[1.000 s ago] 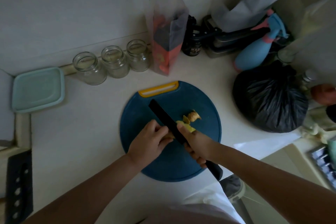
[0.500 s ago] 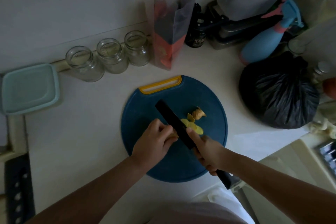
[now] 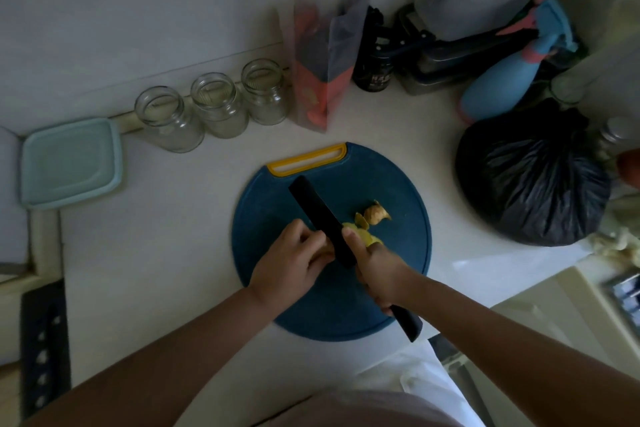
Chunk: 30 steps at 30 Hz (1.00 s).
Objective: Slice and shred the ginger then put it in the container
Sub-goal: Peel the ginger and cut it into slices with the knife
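Observation:
A round blue cutting board (image 3: 277, 288) with a yellow handle lies on the counter. My left hand (image 3: 287, 263) grips a piece of ginger on it, mostly hidden under the fingers. My right hand (image 3: 377, 270) grips the handle of a black knife (image 3: 322, 218), index finger along the blade, which stands across the ginger next to my left fingertips. Yellow ginger slices (image 3: 367, 236) lie just right of the blade. A knobbly ginger end piece (image 3: 377, 213) sits a little further right. A pale green lidded container (image 3: 69, 163) rests at the far left of the counter.
Three empty glass jars (image 3: 214, 107) line the wall behind the board. A red-and-clear bag (image 3: 325, 55), a dark bottle (image 3: 375, 69), a blue spray bottle (image 3: 509, 69) and a tied black plastic bag (image 3: 533, 180) crowd the back right. A black rack (image 3: 41, 350) lies at the lower left.
The view has shifted slightly. Both hands stay on the board with the knife across the ginger; the blade has edged a little toward my left fingers.

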### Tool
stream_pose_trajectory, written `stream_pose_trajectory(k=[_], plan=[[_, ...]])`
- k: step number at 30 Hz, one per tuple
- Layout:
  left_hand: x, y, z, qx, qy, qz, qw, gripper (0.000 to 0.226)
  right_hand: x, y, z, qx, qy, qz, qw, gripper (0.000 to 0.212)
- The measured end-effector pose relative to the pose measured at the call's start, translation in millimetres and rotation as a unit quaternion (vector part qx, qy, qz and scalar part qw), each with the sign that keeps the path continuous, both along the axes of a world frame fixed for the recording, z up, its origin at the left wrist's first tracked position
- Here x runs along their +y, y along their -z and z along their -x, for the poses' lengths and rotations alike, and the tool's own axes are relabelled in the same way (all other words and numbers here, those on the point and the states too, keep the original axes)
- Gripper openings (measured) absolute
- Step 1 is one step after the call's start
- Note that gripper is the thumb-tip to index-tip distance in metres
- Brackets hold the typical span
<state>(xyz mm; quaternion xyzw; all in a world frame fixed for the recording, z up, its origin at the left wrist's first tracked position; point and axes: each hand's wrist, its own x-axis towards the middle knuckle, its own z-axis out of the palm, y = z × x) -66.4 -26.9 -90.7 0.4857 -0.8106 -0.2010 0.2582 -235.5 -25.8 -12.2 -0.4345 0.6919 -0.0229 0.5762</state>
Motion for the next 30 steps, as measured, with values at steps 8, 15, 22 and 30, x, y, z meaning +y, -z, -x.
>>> stream_pose_trajectory(k=[8,15,22,30], plan=[[2,-8,3,0.039,-0.019,-0.056,0.998,0.033,22,4,9,-0.028,0.007,-0.008,1.0,0.059],[2,-3,3,0.043,-0.019,-0.046,0.998,0.03,21,-1,14,0.006,-0.001,-0.066,0.998,0.073],[2,-3,1,0.011,-0.011,-0.028,0.999,0.025,9,-4,10,0.063,-0.056,-0.072,0.994,0.058],[-1,-2,0,0.004,-0.01,-0.021,1.0,0.023,12,1,5,0.064,-0.035,-0.057,0.996,0.068]])
